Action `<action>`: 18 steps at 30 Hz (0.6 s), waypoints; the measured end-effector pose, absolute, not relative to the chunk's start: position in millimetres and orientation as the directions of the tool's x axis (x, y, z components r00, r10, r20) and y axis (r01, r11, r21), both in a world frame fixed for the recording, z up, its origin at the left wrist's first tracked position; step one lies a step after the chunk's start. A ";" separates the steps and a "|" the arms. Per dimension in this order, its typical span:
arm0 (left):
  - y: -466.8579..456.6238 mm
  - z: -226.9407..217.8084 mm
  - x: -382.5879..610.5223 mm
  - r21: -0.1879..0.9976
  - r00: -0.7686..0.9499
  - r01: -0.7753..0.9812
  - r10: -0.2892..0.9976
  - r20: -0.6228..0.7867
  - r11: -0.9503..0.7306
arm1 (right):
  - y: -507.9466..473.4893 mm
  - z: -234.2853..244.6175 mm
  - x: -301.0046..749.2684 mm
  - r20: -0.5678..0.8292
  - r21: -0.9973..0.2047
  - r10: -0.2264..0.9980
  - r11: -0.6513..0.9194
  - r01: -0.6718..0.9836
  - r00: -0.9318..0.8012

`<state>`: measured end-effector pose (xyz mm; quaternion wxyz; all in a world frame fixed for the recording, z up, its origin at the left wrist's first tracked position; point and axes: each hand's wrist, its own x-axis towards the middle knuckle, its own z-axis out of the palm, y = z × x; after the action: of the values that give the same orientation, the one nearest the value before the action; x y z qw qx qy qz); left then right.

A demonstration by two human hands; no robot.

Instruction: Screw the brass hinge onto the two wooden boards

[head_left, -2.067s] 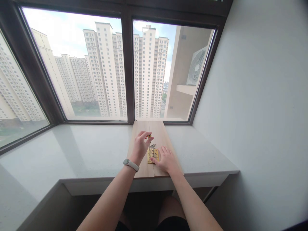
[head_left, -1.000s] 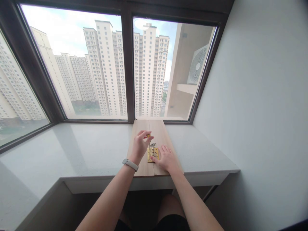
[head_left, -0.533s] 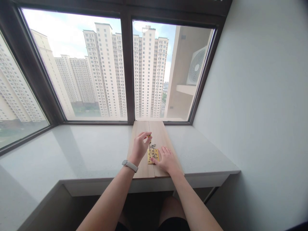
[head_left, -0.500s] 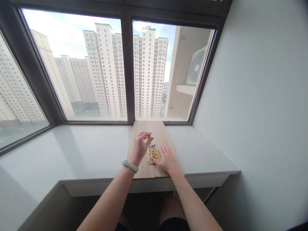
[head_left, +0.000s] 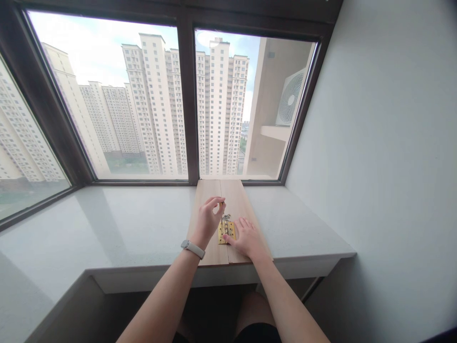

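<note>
My left hand (head_left: 207,219), with a watch (head_left: 193,248) on its wrist, pinches the yellow-and-black handle of a small screwdriver (head_left: 222,204). The shaft points down, upright, at the left leaf of a brass hinge (head_left: 222,235). That hinge lies unfolded across the seam between two pale wooden boards (head_left: 212,255). Flat on the right board rests my right hand (head_left: 250,240), fingers spread, its thumb pressing the hinge's lower part. Just beyond the hinge is a small pile of screws (head_left: 227,217). Whether the tip sits in a screw head is too small to tell.
The boards lie on a white window counter (head_left: 143,228), reaching from its front edge to the dark window frame (head_left: 191,105). A white wall (head_left: 385,143) rises on the right. My knees are below the counter.
The fingers of my left hand have shifted slightly around the screwdriver handle, covering more of it. My right hand and the hinge stay in place.
</note>
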<state>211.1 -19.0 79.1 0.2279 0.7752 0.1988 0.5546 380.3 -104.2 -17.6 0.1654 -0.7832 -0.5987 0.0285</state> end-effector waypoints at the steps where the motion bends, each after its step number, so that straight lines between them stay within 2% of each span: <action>1: -19.5 79.3 211.3 0.569 0.298 0.058 0.558 0.774 -0.820 | -104.0 -18.0 380.6 0.153 -0.295 0.948 -0.227 0.928 0.281; 7: -20.5 78.9 212.8 0.587 0.280 0.067 0.580 0.765 -0.807 | -104.0 -18.9 381.3 0.156 -0.300 0.948 -0.221 0.928 0.276; 18: -21.3 78.7 211.7 0.549 0.309 0.050 0.536 0.786 -0.834 | -103.8 -20.6 381.8 0.158 -0.302 0.949 -0.218 0.928 0.274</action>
<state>211.7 -21.3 78.7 0.2181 0.7790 0.1878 0.5570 381.8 -103.8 -20.6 0.1705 -0.7797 -0.6018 0.0303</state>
